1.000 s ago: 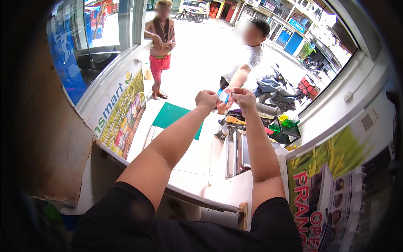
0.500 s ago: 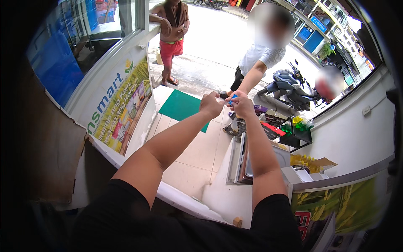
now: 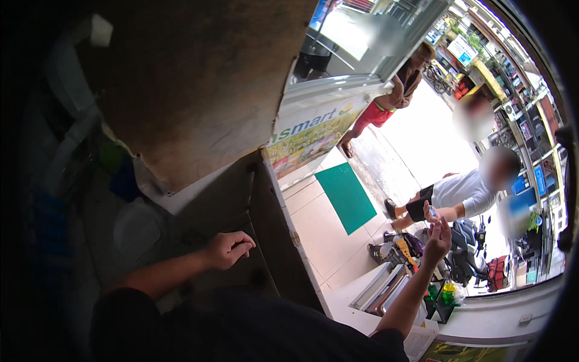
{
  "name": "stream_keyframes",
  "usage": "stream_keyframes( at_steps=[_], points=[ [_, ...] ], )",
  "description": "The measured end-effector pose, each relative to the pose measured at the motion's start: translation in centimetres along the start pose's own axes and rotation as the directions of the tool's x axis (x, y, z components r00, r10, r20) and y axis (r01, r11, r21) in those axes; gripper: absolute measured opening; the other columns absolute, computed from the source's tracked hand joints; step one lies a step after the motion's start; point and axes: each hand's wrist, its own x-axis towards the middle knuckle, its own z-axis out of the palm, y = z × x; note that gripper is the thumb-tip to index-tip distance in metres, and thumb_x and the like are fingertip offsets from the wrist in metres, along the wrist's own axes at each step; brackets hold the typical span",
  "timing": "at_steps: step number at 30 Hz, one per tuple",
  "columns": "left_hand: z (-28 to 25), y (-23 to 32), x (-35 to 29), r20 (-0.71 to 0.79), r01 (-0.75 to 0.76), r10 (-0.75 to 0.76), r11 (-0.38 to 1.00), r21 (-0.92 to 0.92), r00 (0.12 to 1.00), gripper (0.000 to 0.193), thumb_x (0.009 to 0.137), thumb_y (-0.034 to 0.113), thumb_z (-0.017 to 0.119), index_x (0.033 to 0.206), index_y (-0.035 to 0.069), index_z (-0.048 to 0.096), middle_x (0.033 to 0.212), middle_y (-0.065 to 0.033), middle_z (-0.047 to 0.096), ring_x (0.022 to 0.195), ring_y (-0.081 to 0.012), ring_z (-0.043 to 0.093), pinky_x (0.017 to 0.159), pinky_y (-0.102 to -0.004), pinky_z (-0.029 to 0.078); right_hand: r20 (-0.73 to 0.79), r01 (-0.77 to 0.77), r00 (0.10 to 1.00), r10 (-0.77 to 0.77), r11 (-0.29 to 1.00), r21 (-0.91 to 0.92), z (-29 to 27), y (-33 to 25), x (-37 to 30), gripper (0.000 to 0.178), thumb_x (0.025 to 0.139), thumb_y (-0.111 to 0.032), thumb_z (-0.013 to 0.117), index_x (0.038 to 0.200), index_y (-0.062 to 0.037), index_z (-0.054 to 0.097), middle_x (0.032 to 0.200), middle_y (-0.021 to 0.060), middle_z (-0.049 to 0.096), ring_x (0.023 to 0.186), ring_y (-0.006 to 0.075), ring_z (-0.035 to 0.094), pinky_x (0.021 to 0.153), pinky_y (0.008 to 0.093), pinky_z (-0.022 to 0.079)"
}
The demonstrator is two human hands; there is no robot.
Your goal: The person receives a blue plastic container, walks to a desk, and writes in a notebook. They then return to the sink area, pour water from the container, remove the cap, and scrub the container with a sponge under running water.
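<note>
Out on the tiled floor lies the green mat (image 3: 345, 197), and everything here is placed by it! Well to the right of the mat, the small blue-and-white packet (image 3: 433, 212) is up in the air, at the fingers of the other person's hand (image 3: 427, 209). Just below that, also right of the mat, comes the wearer's right hand (image 3: 438, 236), arm stretched out, fingertips pointing up and near one another; whether that grip touches the packet, I cannot tell. Over to the lower left of the mat, the left hand (image 3: 231, 249) hangs on its own, fingers loosely curled, and whether its grip is fully closed or hides anything, I cannot tell either. The person in a white shirt (image 3: 461, 194) leans in right of the mat, one arm extended, while a person in red shorts (image 3: 375, 114) stands above it, arms folded in. Below the mat and a little right, flat trays (image 3: 386, 291) lean in a row; farther right, beyond them, sits a black rack (image 3: 445, 311) with green and yellow bottles (image 3: 449, 294). A parked motorcycle (image 3: 467, 253) stands right of the mat, and a big brown board (image 3: 193, 90) fills the space to its upper left.
</note>
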Motion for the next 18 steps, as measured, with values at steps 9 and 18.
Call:
stream_keyframes(
  at_steps=[9, 18],
  points=[
    [-16.5, -14.7, -36.6, -0.5, 0.546, -0.467, 0.837, 0.014, 0.729, 0.028, 0.1, 0.03, 0.051, 0.098, 0.002, 0.057, 0.077, -0.0049, 0.058, 0.067, -0.0145, 0.056, 0.064, -0.0325, 0.047, 0.974, 0.066, 0.192, -0.122, 0.992, 0.111, 29.9, -21.7, -42.3, 0.024, 0.091, -0.014, 0.067, 0.111, -0.001, 0.069, 0.095, 0.0145, 0.072, 0.081, 0.0175, 0.07, 0.074, 0.03, 0.055],
    [-31.9, -13.1, -56.9, -0.851, 0.413, -0.286, 0.906, -0.091, 0.44, 0.031, 0.096, 0.018, 0.056, 0.123, 0.004, 0.055, 0.113, -0.0148, 0.056, 0.097, -0.0219, 0.059, 0.086, -0.0344, 0.049, 0.932, 0.196, -0.179, -0.315, 0.917, 0.347, 49.0, -38.4, -63.5, 0.028, 0.087, -0.021, 0.07, 0.11, -0.0047, 0.069, 0.089, 0.014, 0.071, 0.078, 0.0243, 0.07, 0.071, 0.0342, 0.055]
  ],
)
